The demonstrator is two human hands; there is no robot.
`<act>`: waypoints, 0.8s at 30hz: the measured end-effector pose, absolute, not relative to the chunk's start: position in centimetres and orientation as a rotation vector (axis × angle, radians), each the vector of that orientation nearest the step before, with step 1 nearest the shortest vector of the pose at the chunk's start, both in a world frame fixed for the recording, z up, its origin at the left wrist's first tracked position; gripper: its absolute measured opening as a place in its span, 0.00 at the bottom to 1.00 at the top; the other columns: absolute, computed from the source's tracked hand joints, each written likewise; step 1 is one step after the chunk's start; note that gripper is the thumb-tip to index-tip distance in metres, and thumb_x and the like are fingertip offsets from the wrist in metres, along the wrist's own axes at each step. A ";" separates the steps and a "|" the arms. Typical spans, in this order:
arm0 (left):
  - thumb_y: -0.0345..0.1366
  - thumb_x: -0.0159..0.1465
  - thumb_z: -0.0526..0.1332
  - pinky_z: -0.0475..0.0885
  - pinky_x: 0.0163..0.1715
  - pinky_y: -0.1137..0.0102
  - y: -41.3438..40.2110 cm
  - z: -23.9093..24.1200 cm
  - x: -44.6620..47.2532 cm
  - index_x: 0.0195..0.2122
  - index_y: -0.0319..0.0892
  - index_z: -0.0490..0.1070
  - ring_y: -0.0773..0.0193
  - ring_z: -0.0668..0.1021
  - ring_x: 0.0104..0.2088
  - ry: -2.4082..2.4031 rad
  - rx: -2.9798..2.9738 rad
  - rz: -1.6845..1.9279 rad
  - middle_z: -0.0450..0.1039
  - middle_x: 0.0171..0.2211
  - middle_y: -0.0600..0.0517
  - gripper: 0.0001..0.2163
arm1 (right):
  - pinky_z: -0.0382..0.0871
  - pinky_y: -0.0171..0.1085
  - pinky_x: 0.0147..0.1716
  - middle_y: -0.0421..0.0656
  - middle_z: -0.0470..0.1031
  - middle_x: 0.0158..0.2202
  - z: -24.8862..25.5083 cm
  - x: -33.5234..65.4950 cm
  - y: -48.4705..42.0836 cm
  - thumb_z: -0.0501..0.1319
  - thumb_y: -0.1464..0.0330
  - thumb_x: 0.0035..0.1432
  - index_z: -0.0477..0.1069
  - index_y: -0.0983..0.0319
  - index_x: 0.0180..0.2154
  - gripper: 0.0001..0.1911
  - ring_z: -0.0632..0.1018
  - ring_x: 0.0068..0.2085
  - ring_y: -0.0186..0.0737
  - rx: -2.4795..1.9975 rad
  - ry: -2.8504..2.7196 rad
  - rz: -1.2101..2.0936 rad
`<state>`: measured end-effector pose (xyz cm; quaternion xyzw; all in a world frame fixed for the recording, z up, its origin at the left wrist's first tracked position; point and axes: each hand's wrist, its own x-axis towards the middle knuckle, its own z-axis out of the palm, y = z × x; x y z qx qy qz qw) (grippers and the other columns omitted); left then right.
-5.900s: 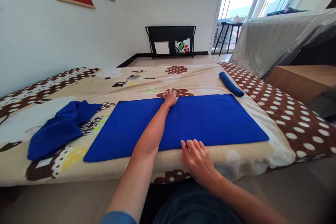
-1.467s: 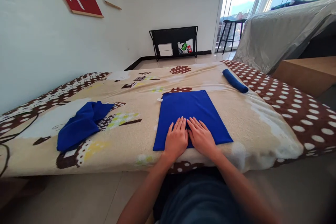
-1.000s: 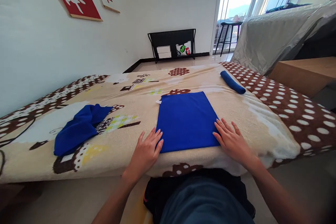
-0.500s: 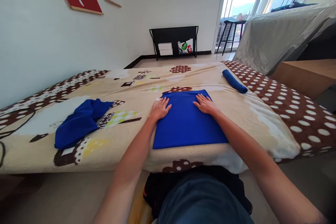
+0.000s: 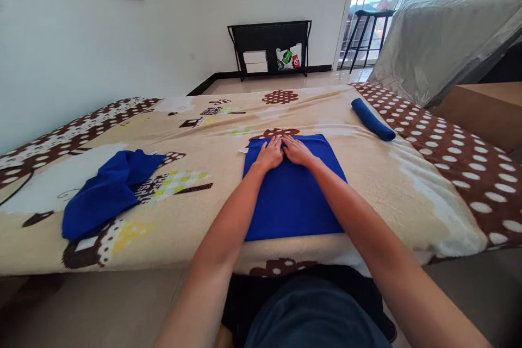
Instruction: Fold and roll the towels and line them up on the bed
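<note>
A folded blue towel [image 5: 291, 204] lies flat on the patterned blanket [image 5: 399, 185] in front of me. My left hand [image 5: 269, 154] and my right hand [image 5: 297, 150] rest side by side on the towel's far edge, palms down, fingers stretched flat. Neither hand holds anything. A crumpled blue towel [image 5: 106, 190] lies to the left, and a rolled blue towel [image 5: 372, 119] lies at the far right of the blanket.
The bed runs left to right with a white wall behind it. A black rack [image 5: 269, 50] with boxes stands on the floor at the back. A plastic-covered sofa [image 5: 440, 38] and a wooden surface [image 5: 481, 106] are at the right, by the window.
The spread towel has been folded to a small rectangle. My hands smoothed it at the near edge, moved to its sides, then slid up and came together at its far edge.
</note>
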<state>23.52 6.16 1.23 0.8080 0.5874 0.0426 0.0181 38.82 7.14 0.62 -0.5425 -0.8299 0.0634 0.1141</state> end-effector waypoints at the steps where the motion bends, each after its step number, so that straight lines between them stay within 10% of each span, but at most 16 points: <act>1: 0.39 0.72 0.41 0.47 0.70 0.59 6.6 0.9 23.7 0.72 0.40 0.48 0.63 0.49 0.73 1.832 2.495 0.135 0.44 0.73 0.50 0.27 | 0.44 0.39 0.70 0.44 0.48 0.73 0.3 38.4 7.4 0.41 0.64 0.74 0.50 0.64 0.70 0.28 0.50 0.72 0.35 -1.584 -2.433 0.195; 10: 0.52 0.71 0.36 0.43 0.69 0.42 7.9 0.2 17.4 0.72 0.45 0.48 0.53 0.50 0.73 2.160 2.203 0.177 0.43 0.73 0.48 0.31 | 0.38 0.48 0.71 0.48 0.44 0.73 -0.8 47.9 8.9 0.39 0.50 0.72 0.48 0.63 0.72 0.36 0.47 0.73 0.42 -1.880 -2.282 0.244; 17: 0.40 0.71 0.42 0.27 0.66 0.40 6.7 1.7 20.0 0.71 0.37 0.52 0.51 0.46 0.73 2.200 2.278 0.231 0.47 0.72 0.42 0.28 | 0.33 0.58 0.69 0.58 0.45 0.72 0.3 45.4 7.9 0.41 0.58 0.72 0.48 0.72 0.70 0.34 0.47 0.73 0.52 -2.010 -2.162 0.176; 24: 0.43 0.72 0.41 0.47 0.70 0.54 6.9 0.1 24.7 0.72 0.45 0.51 0.62 0.52 0.72 1.943 2.419 0.211 0.46 0.73 0.52 0.27 | 0.42 0.43 0.70 0.44 0.48 0.73 -0.6 39.3 7.6 0.41 0.59 0.73 0.52 0.58 0.70 0.28 0.50 0.72 0.35 -1.705 -2.356 0.199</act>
